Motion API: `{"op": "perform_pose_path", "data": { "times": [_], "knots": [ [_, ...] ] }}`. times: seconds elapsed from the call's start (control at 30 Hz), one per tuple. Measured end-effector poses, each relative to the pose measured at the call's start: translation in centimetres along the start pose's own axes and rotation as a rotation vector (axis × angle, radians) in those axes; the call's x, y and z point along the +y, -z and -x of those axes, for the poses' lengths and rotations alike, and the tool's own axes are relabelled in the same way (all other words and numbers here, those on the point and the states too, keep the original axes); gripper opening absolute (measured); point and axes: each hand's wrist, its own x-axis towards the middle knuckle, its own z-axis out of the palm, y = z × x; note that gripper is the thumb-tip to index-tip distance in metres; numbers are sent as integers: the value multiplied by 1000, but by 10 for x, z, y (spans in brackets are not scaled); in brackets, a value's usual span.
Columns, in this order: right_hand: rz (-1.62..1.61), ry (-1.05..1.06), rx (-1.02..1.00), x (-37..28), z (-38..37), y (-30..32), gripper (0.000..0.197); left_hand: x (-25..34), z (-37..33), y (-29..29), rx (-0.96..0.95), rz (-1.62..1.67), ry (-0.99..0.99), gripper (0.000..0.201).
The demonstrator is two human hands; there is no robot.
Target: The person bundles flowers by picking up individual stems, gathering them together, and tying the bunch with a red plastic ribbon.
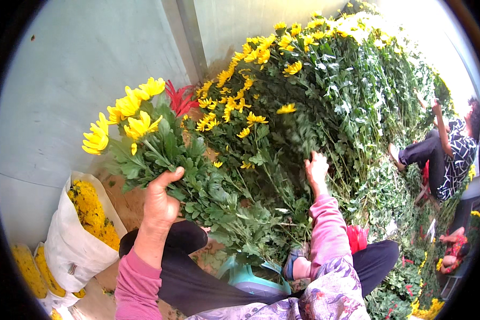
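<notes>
My left hand (162,198) is closed around a bunch of yellow chrysanthemums (142,127), their leafy stems trailing down over my knees. The blooms point up and to the left. My right hand (317,169) grips a single chrysanthemum stem; its yellow bloom (286,109) and leaves are smeared by motion. Beyond both hands rises a large heap of cut chrysanthemums (336,101), with blooms along its far and left edges. A light-blue plastic stool (250,281) stands between my legs, partly covered by stems.
White sacks (64,250) of yellow flower heads stand at the left by a grey wall (85,69). Red strips (180,98) lie beside the heap, and a red bundle (357,238) is near my right knee. Two people (458,154) sit at the far right among plant scraps.
</notes>
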Motion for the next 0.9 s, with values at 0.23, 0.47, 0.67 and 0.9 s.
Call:
{"op": "perform_pose_path", "data": {
  "times": [0.23,0.47,0.67,0.9],
  "knots": [
    [-987,165,21,-25,21,19,22,-5,-2,1,-42,-86,11,35],
    [-1091,115,-16,-8,21,37,29,-5,-4,7,-48,-113,42,32],
    [-785,376,-3,-38,24,118,32,3,3,2,-31,-64,30,21],
    [380,323,537,62,-27,158,34,6,6,3,-11,-80,-43,30]
  ]
}}
